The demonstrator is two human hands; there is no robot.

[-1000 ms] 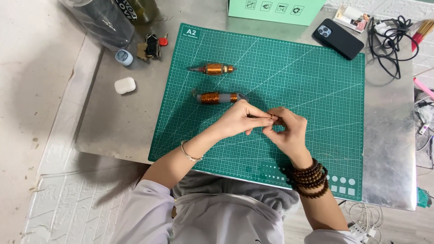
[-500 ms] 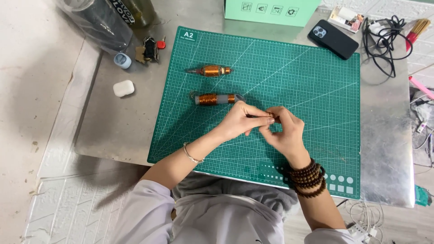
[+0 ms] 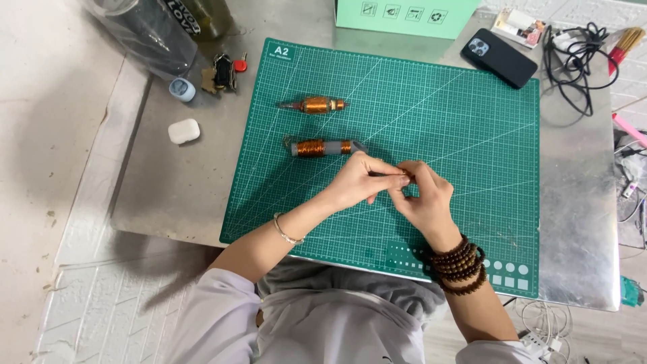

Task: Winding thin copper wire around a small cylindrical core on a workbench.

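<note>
Both hands meeting at the middle of a green cutting mat (image 3: 458, 108) on a metal bench (image 3: 579, 222), fingertips pinched together over something small and thin, possibly fine wire, too slight to name for sure. Left hand (image 3: 360, 180) closed in a pinch, thumb against forefinger; right hand (image 3: 421, 202), wrist ringed with dark wooden bead bracelets (image 3: 458, 264), likewise pinched, fingers curled, tips touching those of the left. Just beside the left hand, a grey-sleeved copper coil (image 3: 320, 147) lying flat on the mat; a second copper coil (image 3: 313, 104) further up, apart from it. Off the mat: a white earbud case (image 3: 183, 131), keys (image 3: 221, 73), a black phone (image 3: 499, 57), a tangle of black cables (image 3: 573, 50), a mint-green box (image 3: 404, 15). Best handled, by the look of it, with light, even tension between the two pinches, hands kept low over the mat, so that nothing so fine kinks, snaps or slips away.
</note>
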